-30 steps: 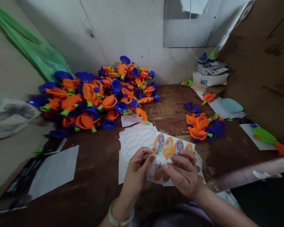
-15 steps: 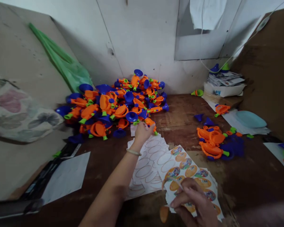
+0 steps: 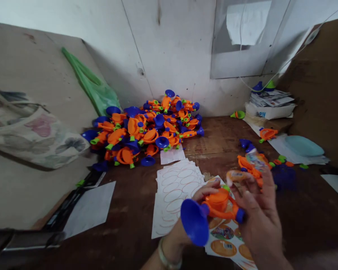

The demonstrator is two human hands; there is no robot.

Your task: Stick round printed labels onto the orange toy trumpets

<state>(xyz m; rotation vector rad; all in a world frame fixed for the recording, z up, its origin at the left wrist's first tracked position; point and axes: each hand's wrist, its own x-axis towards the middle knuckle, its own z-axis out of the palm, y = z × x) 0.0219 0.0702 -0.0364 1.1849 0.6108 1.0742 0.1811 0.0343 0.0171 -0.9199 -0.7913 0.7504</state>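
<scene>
My left hand (image 3: pixel 203 192), with a bangle (image 3: pixel 169 257) at its wrist, is closed around an orange toy trumpet (image 3: pixel 218 202). The trumpet's blue bell (image 3: pixel 195 222) faces me and hides part of the palm. Close to its blue end piece, my right hand (image 3: pixel 260 213) has an orange oval sticker (image 3: pixel 238 175) at its fingers. A second, blurred picture sticker (image 3: pixel 256 161) shows at the raised fingertips. Beneath both hands lie printed sticker sheets (image 3: pixel 224 247). Left of them is a stack of sheets with blank ovals (image 3: pixel 171 185).
Many toy trumpets (image 3: pixel 135 127) are heaped against the wall. Loose orange parts (image 3: pixel 246 165) and a dark blue heap (image 3: pixel 284 178) sit right. A light blue dish (image 3: pixel 304 145) rests on papers. A paper stack (image 3: pixel 270 103) stands behind, and a floral cloth (image 3: pixel 42 131) hangs left.
My left hand has come back from the heap with a toy trumpet. My right hand has risen beside it, with stickers at its fingers. The view has shifted slightly.
</scene>
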